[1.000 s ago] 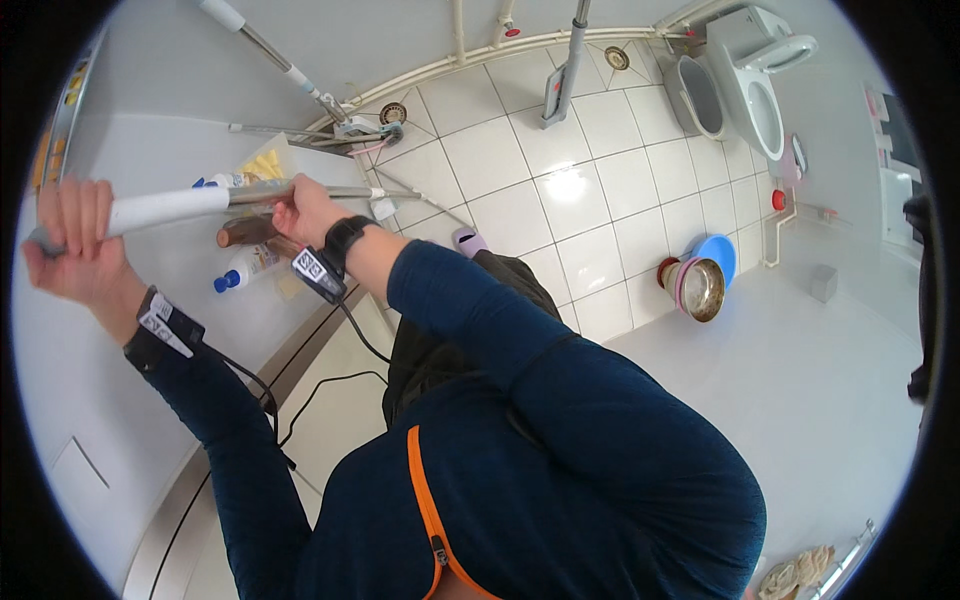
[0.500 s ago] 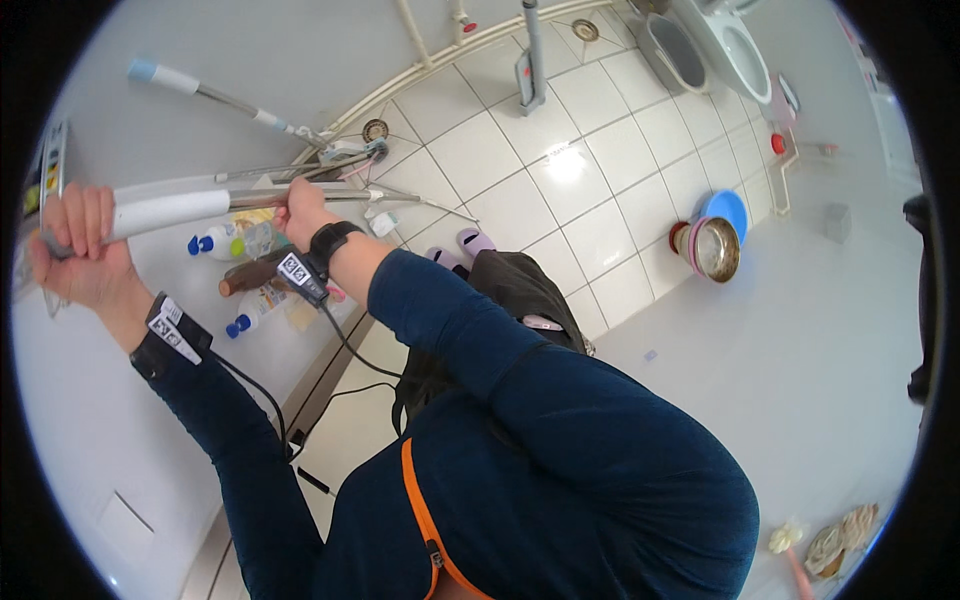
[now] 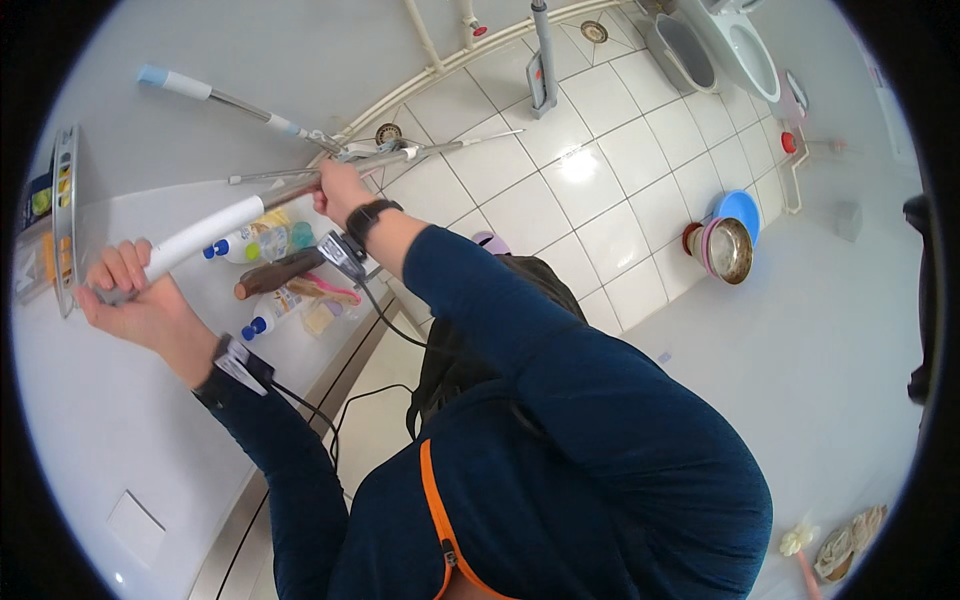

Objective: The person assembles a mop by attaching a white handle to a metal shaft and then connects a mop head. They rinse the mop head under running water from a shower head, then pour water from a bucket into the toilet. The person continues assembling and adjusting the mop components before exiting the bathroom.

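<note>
A long metal pole (image 3: 207,235) with a white grip runs slantwise across the upper left; a thin, bar-like head (image 3: 485,141) shows at its far end over the floor. My left hand (image 3: 140,298) is closed round the near end of the grip. Farther along, my right hand (image 3: 342,190) wraps the bare metal part. Below the pole, on a white ledge, lie pump bottles with blue tops (image 3: 265,318), a dark brown long object (image 3: 280,273) and a pink-edged brush (image 3: 330,290).
Another pole with a light blue end (image 3: 180,82) leans at the wall. A grey upright pole (image 3: 545,60) stands on the tiled floor (image 3: 590,160). To the right are a blue basin (image 3: 738,212), a metal bowl (image 3: 729,250), a grey bin (image 3: 683,55) and a white toilet (image 3: 745,50).
The pole's far end has swung away from me and to the right. Both hands have shifted right, still gripping it; my left hand is lower in view, my right slightly higher.
</note>
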